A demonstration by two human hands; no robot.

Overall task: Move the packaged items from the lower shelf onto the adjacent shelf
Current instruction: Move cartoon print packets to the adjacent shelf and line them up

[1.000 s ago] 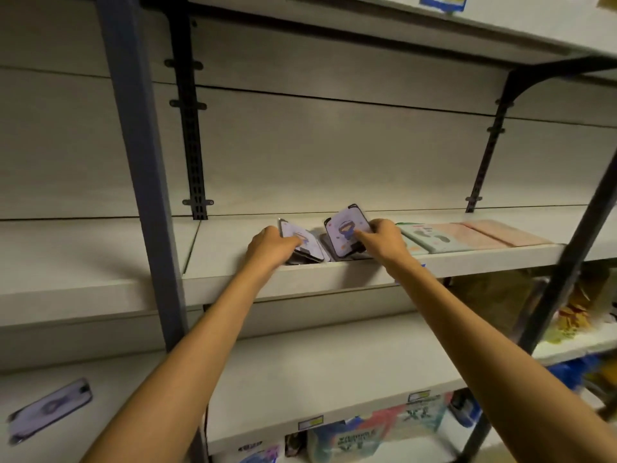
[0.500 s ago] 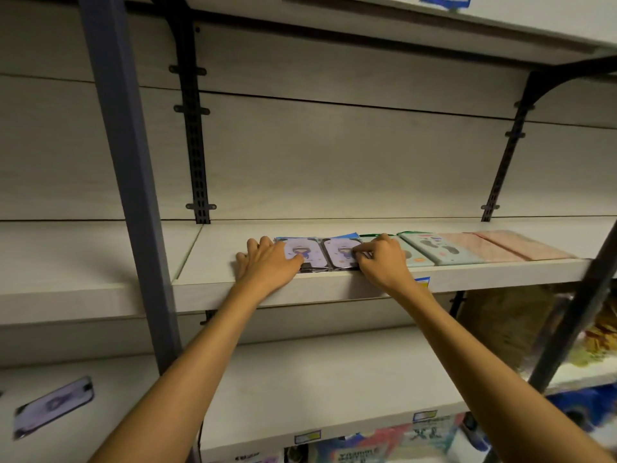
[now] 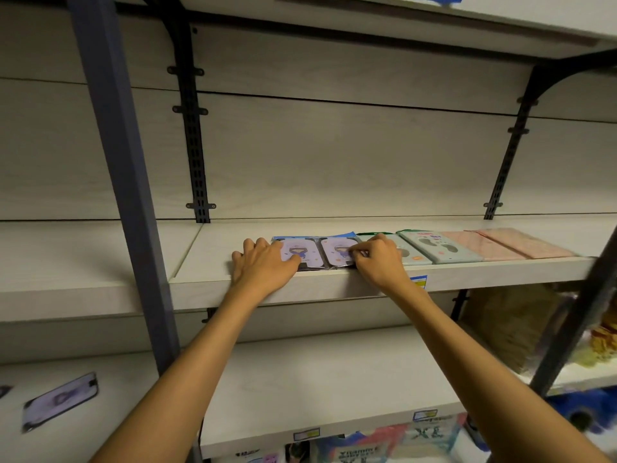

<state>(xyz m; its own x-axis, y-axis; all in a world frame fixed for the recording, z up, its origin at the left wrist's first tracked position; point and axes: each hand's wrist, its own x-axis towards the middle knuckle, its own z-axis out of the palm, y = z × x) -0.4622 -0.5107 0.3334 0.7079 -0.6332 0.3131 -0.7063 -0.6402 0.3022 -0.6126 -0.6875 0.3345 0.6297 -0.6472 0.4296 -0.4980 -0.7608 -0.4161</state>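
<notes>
On the shelf [image 3: 334,282], both packets now lie flat; left hand [image 3: 263,267] flat, right hand [image 3: 377,262] pinching.

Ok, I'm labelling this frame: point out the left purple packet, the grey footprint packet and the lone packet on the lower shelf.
left purple packet [image 3: 289,252], head view, printed front.
grey footprint packet [image 3: 437,246], head view, front face.
lone packet [image 3: 60,401], head view, centre.

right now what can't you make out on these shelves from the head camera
- Head view: the left purple packet is half covered by the left hand; its near edge is hidden.
- The green packet beside it is partly hidden by the right hand.
- The packet on the lower shelf is blurred; its print is unreadable.
- The bottom packages are cut off by the frame edge.
- Small shelf-edge labels are too small to read.
</notes>
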